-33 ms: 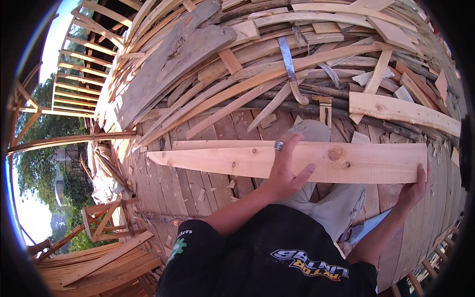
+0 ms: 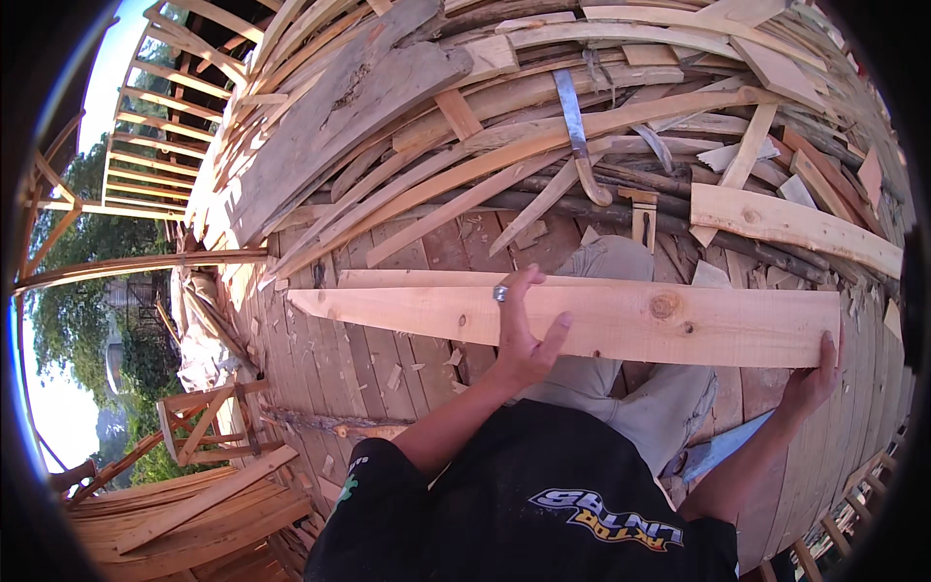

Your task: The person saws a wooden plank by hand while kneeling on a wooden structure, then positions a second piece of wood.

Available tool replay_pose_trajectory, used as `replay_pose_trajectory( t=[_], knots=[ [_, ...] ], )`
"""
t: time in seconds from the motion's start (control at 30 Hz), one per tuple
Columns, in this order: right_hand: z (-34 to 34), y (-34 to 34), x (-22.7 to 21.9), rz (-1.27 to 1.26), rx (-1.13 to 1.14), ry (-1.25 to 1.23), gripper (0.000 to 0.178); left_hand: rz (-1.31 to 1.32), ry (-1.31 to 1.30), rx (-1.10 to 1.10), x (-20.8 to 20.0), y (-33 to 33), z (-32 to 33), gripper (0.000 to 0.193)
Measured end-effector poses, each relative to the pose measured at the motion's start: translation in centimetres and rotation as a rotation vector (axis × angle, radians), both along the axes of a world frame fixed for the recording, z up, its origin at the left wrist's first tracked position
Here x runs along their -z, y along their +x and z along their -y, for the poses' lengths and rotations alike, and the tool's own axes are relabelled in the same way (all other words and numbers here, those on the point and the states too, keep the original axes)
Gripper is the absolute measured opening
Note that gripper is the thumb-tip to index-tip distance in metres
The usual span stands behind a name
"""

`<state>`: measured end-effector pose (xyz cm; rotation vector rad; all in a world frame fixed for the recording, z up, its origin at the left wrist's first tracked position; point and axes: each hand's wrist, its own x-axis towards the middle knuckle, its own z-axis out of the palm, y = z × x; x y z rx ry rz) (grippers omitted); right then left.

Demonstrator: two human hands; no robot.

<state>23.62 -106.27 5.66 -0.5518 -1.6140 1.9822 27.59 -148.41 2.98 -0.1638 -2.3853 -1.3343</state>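
A long pale wooden board (image 2: 606, 315) with dark knots lies across my lap, tapering to a narrow tip at the left. A second board (image 2: 407, 278) shows along its far edge, mostly hidden under it. My left hand (image 2: 527, 339) grips the board left of its middle, thumb on the upper face and ringed finger reaching to the far edge. My right hand (image 2: 813, 376) holds the wide right end at its near corner, one digit pressed on the face and the other fingers hidden below.
Beyond my knees is a large pile of timber offcuts (image 2: 436, 136). A machete-like blade (image 2: 570, 107) with a curved handle and a small wooden tool (image 2: 642, 213) rest there. A blue-grey flat blade (image 2: 722, 448) lies near my right forearm. Chips litter the plank floor (image 2: 388, 339); stacked planks (image 2: 213, 519) stand lower left.
My left hand has slid a little to the left along the board. The board's right end has dipped slightly toward me, and my right hand keeps its hold there.
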Motion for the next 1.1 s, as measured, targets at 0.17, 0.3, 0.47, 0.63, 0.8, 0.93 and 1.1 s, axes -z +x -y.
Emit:
replay_pose_trajectory(
  t=[0.17,0.3,0.47,0.63,0.8,0.93,1.1],
  knots=[
    [1.5,-0.3,-1.5,0.029,0.028,-0.020,0.050,0.505,0.848,-1.274,9.7,10.0,16.1,0.078],
    [0.0,-0.6,-0.4,0.012,0.007,-0.023,0.052,0.380,1.645,-0.956,11.4,9.7,17.5,0.091],
    [-0.2,-1.2,-0.4,0.036,0.000,-0.024,0.052,0.010,1.606,-0.551,17.2,6.2,19.4,0.087],
    [-0.5,-2.2,1.0,0.064,0.009,-0.002,0.052,-0.122,1.636,-0.612,17.5,3.9,19.5,0.083],
    [-1.6,-3.8,2.5,0.071,-0.066,-0.054,0.051,0.009,1.643,-0.729,16.5,3.6,20.0,0.075],
    [-1.4,-4.2,2.7,0.041,-0.124,-0.053,0.051,0.119,1.588,-0.819,16.4,3.8,20.6,0.069],
    [-0.7,-3.4,2.4,0.050,-0.101,-0.066,0.055,0.115,1.681,-0.937,14.3,3.0,20.4,0.060]
  ],
)
